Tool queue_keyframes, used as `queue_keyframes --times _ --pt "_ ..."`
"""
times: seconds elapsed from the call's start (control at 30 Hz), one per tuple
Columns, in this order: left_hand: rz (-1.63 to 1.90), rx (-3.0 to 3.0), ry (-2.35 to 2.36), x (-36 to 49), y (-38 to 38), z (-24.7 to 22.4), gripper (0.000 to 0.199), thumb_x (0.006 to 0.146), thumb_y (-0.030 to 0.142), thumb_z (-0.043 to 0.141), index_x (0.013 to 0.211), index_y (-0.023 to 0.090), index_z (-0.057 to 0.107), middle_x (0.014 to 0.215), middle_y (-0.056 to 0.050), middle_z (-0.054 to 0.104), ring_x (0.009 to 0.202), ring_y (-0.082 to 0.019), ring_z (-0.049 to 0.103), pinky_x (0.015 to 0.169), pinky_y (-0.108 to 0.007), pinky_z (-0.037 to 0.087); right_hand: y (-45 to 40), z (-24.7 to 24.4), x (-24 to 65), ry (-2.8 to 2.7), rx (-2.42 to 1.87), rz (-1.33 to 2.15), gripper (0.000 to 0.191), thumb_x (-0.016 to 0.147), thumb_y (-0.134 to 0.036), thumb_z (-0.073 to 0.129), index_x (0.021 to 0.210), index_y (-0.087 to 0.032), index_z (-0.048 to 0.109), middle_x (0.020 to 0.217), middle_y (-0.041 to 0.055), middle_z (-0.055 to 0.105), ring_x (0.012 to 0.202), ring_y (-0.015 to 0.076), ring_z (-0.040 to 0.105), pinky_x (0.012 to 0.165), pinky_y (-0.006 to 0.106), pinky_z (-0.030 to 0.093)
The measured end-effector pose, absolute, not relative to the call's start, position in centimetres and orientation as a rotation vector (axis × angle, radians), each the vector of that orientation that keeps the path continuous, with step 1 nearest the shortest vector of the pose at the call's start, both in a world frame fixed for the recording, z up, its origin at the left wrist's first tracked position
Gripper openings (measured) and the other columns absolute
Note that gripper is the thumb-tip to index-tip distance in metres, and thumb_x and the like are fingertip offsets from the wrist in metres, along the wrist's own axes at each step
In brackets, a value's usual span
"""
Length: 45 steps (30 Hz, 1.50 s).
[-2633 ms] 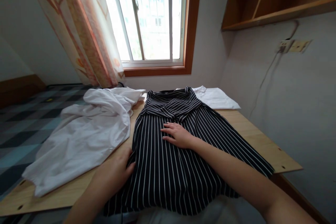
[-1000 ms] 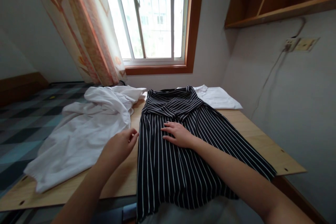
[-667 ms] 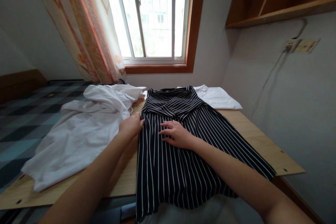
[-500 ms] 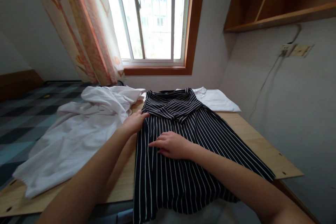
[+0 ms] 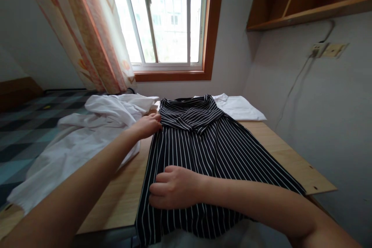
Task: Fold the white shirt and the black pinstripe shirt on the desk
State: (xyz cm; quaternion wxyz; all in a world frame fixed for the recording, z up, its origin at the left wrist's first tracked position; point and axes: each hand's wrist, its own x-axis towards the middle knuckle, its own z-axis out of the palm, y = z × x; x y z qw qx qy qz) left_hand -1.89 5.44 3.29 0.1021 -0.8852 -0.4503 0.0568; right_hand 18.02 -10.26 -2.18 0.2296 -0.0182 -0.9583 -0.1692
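Observation:
A black dress with white stripes lies spread out, its sleeves folded across the upper part. My left hand is at the dress's left edge, just below the folded sleeves, fingers curled onto the cloth. Nearer to me, my right hand is closed on the fabric close to the same edge, low on the dress. Its fingertips are hidden beneath the hand. The hem hangs over the near side of the board.
Under the dress is a wooden board. A crumpled white cloth lies on the left, partly over a checked bedspread. Folded white clothing sits at the back right. A window and wooden shelf are beyond.
My right hand has moved toward me and its fingers have closed on the cloth. The dress's lower left edge has shifted left. My left hand stays at the upper edge.

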Motion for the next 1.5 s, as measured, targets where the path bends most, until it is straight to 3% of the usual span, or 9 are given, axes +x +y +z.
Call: queue_keyframes --times 0.27,0.47,0.57,0.73,0.87,1.03,1.2,1.4,1.5 --pt "0.235 -2.522 -1.249 -0.6 5.6 2.6 0.022 0.092 0.021 0.049 0.096 0.022 0.071 0.115 -0.011 0.058 0.108 -0.025 0.052 0.087 -0.034 0.044 -10.8 -1.0 19.0 -2.542 -0.176 -0.439 0.021 0.099 -0.023 0.046 0.083 -0.021 0.059 0.078 -0.0014 0.059 0.068 0.0125 0.048 0.054 0.029 0.029" --pt "0.143 -2.501 -1.302 -0.2 5.1 0.7 0.022 0.094 0.024 0.049 0.102 0.019 0.068 0.120 -0.013 0.058 0.113 -0.027 0.051 0.092 -0.038 0.043 -11.9 -1.2 20.4 -2.628 -0.098 -0.429 0.018 0.094 -0.034 0.053 0.081 -0.023 0.058 0.081 0.0006 0.058 0.071 0.0163 0.047 0.053 0.031 0.030" --pt "0.027 -2.501 -1.323 -0.3 5.2 -0.4 0.023 0.095 0.026 0.047 0.104 0.019 0.067 0.124 -0.013 0.057 0.117 -0.028 0.050 0.096 -0.041 0.042 -12.4 -1.5 20.5 -2.642 -0.013 -0.426 0.018 0.094 -0.031 0.053 0.079 -0.022 0.058 0.082 0.0005 0.057 0.074 0.0166 0.048 0.058 0.032 0.035" --pt "-0.162 -2.430 -1.491 -0.3 5.2 -2.5 0.019 0.092 0.027 0.052 0.104 0.023 0.067 0.121 -0.010 0.059 0.115 -0.029 0.052 0.101 -0.043 0.041 -12.4 -2.4 20.5 -2.719 0.046 -0.428 0.026 0.092 -0.046 0.055 0.083 -0.022 0.059 0.089 0.0027 0.058 0.083 0.0195 0.051 0.075 0.039 0.043" --pt "-0.477 -2.363 -1.587 -0.2 4.7 -3.9 0.030 0.088 0.025 0.057 0.117 0.021 0.062 0.121 -0.012 0.058 0.119 -0.028 0.051 0.105 -0.042 0.040 -12.6 -2.8 20.4 -2.730 0.078 -0.446 0.031 0.096 -0.045 0.048 0.079 -0.021 0.058 0.086 0.0030 0.060 0.077 0.0179 0.053 0.080 0.041 0.046" --pt "-0.560 -2.381 -1.602 0.0 4.3 -4.0 0.019 0.088 0.026 0.055 0.102 0.016 0.064 0.104 -0.012 0.061 0.106 -0.028 0.056 0.098 -0.039 0.045 -13.8 -2.8 19.7 -2.555 0.154 -0.409 0.026 0.098 -0.025 0.042 0.080 -0.022 0.060 0.108 0.0037 0.065 0.076 0.0140 0.055 0.061 0.029 0.044" --pt "-0.460 -2.431 -1.583 0.2 4.0 -3.9 0.024 0.093 0.025 0.044 0.091 0.017 0.066 0.097 -0.011 0.064 0.099 -0.028 0.059 0.093 -0.040 0.047 -14.9 -3.4 19.2 -2.655 0.092 -0.254 0.027 0.094 -0.021 0.049 0.067 -0.021 0.056 0.078 -0.0012 0.061 0.066 0.0134 0.051 0.048 0.027 0.033" --pt "-0.419 -2.473 -1.631 0.3 3.1 -4.1 0.026 0.093 0.028 0.043 0.102 0.016 0.064 0.107 -0.012 0.065 0.104 -0.027 0.059 0.098 -0.039 0.046 -14.3 -2.2 20.1 -2.842 -0.012 -0.034 0.041 0.093 -0.055 0.054 0.070 -0.022 0.060 0.077 -0.0006 0.061 0.078 0.0157 0.055 0.065 0.030 0.043" --pt "-0.412 -2.462 -1.676 0.4 3.0 -4.5 0.030 0.094 0.033 0.042 0.108 0.016 0.062 0.113 -0.012 0.064 0.108 -0.027 0.059 0.101 -0.040 0.045 -13.2 -1.3 20.3 -2.841 -0.115 0.109 0.044 0.097 -0.056 0.045 0.081 -0.021 0.066 0.090 0.0007 0.069 0.087 0.0152 0.059 0.077 0.030 0.046"
